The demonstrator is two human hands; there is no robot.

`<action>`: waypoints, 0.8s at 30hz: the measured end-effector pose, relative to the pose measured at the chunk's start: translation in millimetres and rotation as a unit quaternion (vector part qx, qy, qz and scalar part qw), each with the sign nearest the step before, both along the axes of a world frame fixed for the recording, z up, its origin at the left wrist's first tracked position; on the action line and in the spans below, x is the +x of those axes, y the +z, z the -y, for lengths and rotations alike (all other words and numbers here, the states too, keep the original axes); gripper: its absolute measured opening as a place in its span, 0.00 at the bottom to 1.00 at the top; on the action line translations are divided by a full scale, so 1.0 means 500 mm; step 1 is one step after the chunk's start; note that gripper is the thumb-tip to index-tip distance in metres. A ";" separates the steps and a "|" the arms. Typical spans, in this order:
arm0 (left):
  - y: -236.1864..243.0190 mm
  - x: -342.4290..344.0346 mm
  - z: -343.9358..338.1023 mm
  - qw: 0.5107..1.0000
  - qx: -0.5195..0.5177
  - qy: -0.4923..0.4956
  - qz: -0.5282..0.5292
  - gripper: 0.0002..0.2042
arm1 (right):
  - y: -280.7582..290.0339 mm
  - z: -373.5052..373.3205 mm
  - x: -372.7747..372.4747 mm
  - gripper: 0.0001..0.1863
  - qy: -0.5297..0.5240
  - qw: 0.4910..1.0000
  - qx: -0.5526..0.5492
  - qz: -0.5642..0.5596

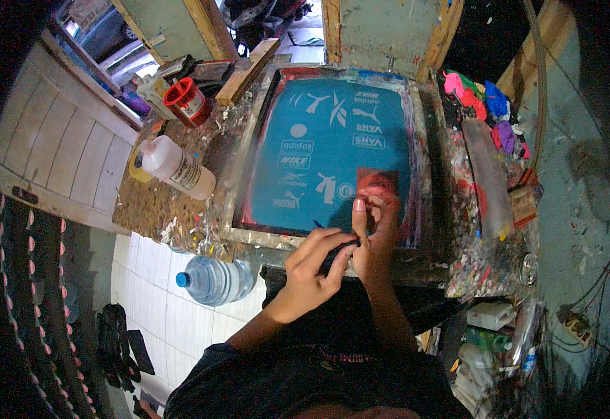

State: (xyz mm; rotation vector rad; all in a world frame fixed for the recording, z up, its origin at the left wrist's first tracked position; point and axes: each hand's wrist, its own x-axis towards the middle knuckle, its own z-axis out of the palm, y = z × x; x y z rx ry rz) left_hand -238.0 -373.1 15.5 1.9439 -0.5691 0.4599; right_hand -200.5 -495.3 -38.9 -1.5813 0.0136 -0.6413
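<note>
A framed printing screen (240, 174) with blue-green mesh and pale stencilled designs lies in front of me. My left hand (312, 269) is closed, thumb and fingertips pinching a small dark lump (338, 257) just off the screen's near edge. Beside it, my right hand (375, 234) is raised over the screen's near right corner, with its thumb up and its fingers curled. A reddish-brown square patch (368, 176) shows behind the right fingertips; whether they hold it or it lies on the mesh I cannot tell. The left fingertips come close to the right hand's base.
Left on the stained worktable (134, 206) are a white plastic bottle (182, 167), a tape roll (137, 167), a red tub (186, 103) and a wooden bar (249, 70). Bright rags (486, 105) lie at the right. A large water bottle (217, 281) rests on the tiled floor (162, 272).
</note>
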 end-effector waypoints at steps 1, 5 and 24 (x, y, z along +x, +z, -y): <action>-0.005 -0.005 0.000 1.000 -0.002 0.003 0.001 0.09 | 0.003 0.000 -0.002 0.17 -0.004 1.000 -0.010 -0.013; -0.023 -0.026 -0.004 1.000 0.011 -0.004 0.013 0.09 | -0.010 -0.004 -0.003 0.13 -0.041 0.996 -0.072 -0.037; -0.044 -0.022 -0.009 0.997 0.011 -0.063 0.035 0.12 | -0.032 0.004 0.009 0.12 -0.074 0.988 -0.133 -0.003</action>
